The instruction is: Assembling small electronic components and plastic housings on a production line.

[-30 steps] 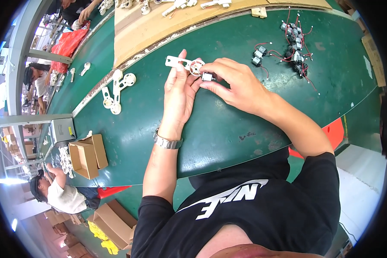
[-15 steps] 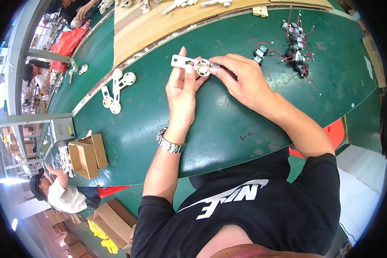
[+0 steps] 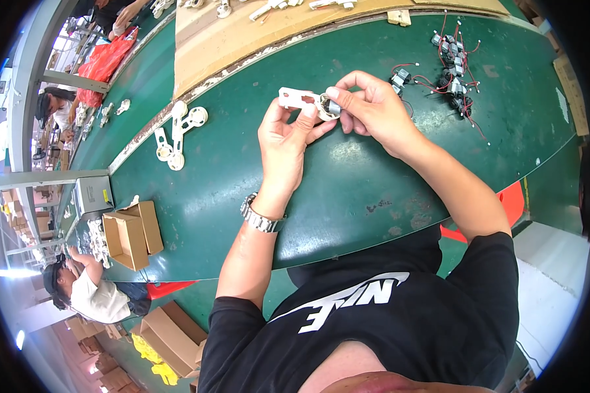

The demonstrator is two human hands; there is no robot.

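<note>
Two hands work here, the left hand (image 3: 285, 141) and the right hand (image 3: 373, 111), and together they hold one white plastic bracket (image 3: 299, 99) with one small motor (image 3: 332, 109). On the green table (image 3: 347, 190) lie two more white brackets (image 3: 177, 134), one pile of wired motors (image 3: 453, 62), too tangled to count, and two open cardboard boxes (image 3: 132, 232).

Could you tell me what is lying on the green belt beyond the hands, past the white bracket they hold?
Beyond the white bracket, a pile of small wired motors lies on the green belt. The right hand hides the belt directly under it.
</note>
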